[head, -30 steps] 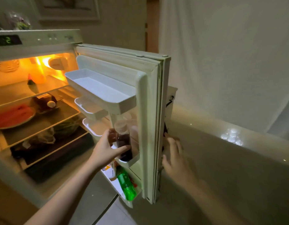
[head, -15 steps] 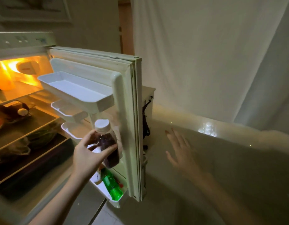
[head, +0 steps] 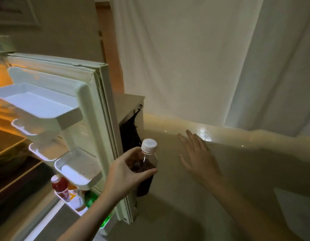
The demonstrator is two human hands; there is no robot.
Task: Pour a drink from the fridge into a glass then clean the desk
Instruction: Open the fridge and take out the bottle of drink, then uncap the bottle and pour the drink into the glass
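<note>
Bottle [head: 147,164], one, now clear of fridge door [head: 91,108], left hand [head: 126,176] clamped around it; right hand [head: 197,157] spread, empty.

The open fridge door [head: 91,94] is fitted with white shelves set one below another. The top door shelf [head: 37,103] is seen bare. Two smaller shelves [head: 41,153] are mounted beneath it, followed by a small bin [head: 79,169]. In the bottom door shelf [head: 70,204], a red bottle [head: 59,186], an orange-and-white carton [head: 76,197] and a green bottle [head: 91,199] are held upright, side by side. The fridge's inner shelves [head: 6,145] are dim and blurred at the left edge.
</note>
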